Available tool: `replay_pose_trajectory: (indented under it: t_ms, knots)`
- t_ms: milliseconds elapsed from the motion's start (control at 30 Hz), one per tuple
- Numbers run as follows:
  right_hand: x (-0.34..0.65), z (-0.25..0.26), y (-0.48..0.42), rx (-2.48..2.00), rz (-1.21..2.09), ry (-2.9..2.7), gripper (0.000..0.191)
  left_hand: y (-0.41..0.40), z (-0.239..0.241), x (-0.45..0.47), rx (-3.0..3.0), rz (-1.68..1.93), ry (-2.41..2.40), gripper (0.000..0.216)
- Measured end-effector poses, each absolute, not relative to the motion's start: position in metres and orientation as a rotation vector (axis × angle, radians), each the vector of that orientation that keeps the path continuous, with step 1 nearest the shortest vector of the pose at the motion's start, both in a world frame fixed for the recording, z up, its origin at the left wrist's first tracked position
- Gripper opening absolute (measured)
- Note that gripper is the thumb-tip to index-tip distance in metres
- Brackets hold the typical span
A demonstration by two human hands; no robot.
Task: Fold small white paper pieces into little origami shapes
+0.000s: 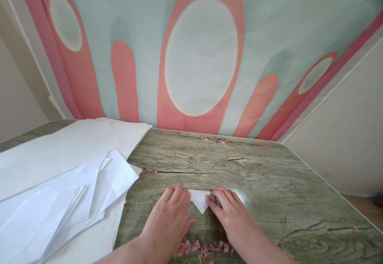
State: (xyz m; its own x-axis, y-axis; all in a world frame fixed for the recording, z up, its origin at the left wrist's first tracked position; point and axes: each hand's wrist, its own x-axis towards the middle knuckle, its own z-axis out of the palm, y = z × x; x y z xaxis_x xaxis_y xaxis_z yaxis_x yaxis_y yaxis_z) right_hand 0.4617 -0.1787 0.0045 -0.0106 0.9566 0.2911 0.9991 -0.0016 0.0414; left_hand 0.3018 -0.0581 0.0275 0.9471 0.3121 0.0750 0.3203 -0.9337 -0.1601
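A small folded piece of white paper (201,201) lies on the wood-patterned table, its straight edge away from me and a point towards me. My left hand (169,216) rests at the paper's left end, fingers stretched forward and thumb apart on the table. What is under those fingertips is hidden. At the right end, my right hand (231,212) has its thumb on the paper and its fingers curled over the corner, gripping it.
Loose folded white sheets (74,200) lie in an overlapping heap at the left, on top of larger white sheets (86,136). The table (269,176) has printed pink flowers. A patterned pink and grey-green backdrop (146,56) rises behind its far edge.
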Motion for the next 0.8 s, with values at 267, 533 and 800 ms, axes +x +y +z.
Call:
replay_pose_trajectory:
  t_ms: [267, 533, 800]
  knots:
    - [0.470, 0.003, -0.185, -2.153, -0.338, -2.066, 0.034, -0.058, 0.030, 0.303, -2.901, -0.057, -0.463, 0.045]
    - [0.473, 0.005, -0.184, -2.177, -0.282, -2.076, 0.032, -0.059, 0.030, 0.303, -2.870, -0.051, -0.441, 0.039]
    - [0.473, 0.010, -0.182, -2.119, -0.114, -1.999, 0.035, -0.044, 0.042, 0.310, -3.138, -0.134, -0.552, 0.016]
